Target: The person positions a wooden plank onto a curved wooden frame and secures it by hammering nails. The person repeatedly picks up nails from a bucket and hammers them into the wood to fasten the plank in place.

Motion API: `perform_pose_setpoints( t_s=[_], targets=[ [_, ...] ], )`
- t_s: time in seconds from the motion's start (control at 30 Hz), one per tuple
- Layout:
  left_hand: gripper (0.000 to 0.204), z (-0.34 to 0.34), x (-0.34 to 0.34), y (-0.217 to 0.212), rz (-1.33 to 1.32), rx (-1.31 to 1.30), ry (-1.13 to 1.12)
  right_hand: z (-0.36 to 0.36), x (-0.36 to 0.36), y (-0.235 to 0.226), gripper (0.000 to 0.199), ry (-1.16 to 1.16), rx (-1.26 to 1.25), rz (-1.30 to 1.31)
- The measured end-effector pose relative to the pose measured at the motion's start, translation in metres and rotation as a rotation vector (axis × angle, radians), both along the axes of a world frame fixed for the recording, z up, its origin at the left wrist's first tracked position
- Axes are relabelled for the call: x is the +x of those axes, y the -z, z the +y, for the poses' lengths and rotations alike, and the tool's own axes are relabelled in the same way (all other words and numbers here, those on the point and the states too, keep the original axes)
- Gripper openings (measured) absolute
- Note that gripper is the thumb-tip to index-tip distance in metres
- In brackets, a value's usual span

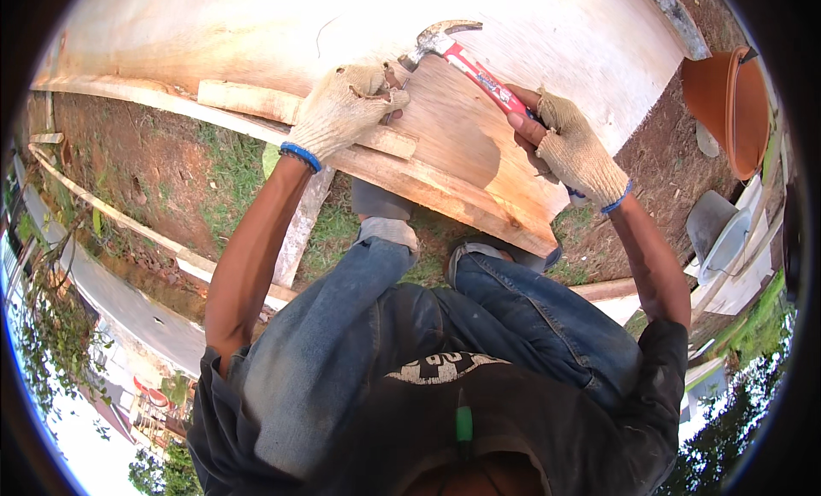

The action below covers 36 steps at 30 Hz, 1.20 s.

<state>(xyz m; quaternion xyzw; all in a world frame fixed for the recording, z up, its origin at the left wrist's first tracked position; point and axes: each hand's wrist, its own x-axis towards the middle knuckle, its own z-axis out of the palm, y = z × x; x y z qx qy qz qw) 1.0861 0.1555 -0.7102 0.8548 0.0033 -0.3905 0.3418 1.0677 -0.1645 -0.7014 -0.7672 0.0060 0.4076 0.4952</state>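
My right hand [575,141], in a worn cream knit glove with bare fingertips, grips a claw hammer [479,75] by its red and white handle. The hammer's steel head is up and to the left, its face close to the fingertips of my left hand [352,107]. That hand wears a matching torn glove with a blue cuff. Its fingers pinch what looks like a thin nail [406,83], mostly hidden, over a short wood strip [256,101]. The strip lies along the near edge of a large plywood sheet [547,34], beside a longer timber batten [453,197].
Under the batten a pale board [304,227] slants down to grass and bare soil. At the right are a brown-orange bucket [714,103] and a grey-white basin [717,227]. A long wooden rail [111,209] runs along the left. My jeans-clad knees are close to the batten.
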Motion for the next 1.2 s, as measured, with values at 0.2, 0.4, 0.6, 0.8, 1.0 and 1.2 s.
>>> perform_pose_setpoints(
  t_s=[0.2, 0.4, 0.6, 0.8, 1.0, 1.2],
  targets=[
    [0.031, 0.004, -0.011, 0.013, -0.032, -0.086, -0.108, 0.009, 0.015, -0.019, 0.056, 0.426, 0.024, 0.051],
    [0.034, 0.005, -0.011, 0.014, -0.069, -0.095, -0.104, -0.003, 0.02, -0.018, 0.057, 0.194, -0.067, 0.076],
    [0.033, 0.003, -0.012, 0.012, -0.042, -0.157, -0.17, 0.007, 0.007, -0.011, 0.053, -0.12, -0.136, 0.07],
    [0.032, 0.001, -0.006, -0.002, 0.034, -0.051, -0.079, 0.003, 0.018, -0.009, 0.053, 0.473, 0.029, 0.079],
    [0.031, 0.007, -0.007, 0.011, -0.004, -0.077, -0.058, -0.002, 0.013, -0.007, 0.056, 0.108, -0.04, 0.042],
    [0.032, 0.02, -0.01, 0.017, -0.117, -0.037, 0.075, 0.003, 0.001, -0.008, 0.057, -0.138, -0.04, 0.081]
  ],
)
